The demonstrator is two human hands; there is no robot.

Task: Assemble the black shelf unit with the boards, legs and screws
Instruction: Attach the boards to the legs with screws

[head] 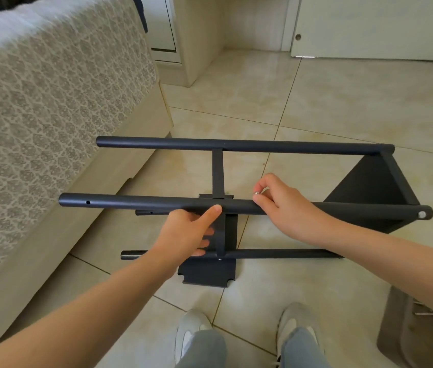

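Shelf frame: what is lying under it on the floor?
A loose black board with notched corners lies flat on the tiles. Its near edge shows; its middle is covered by the lower leg, the mounted board and the left hand gripping that board.

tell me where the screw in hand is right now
The silver screw sits centre-right in the head view, pinched by the right hand directly over the near upper leg, just right of the middle board.
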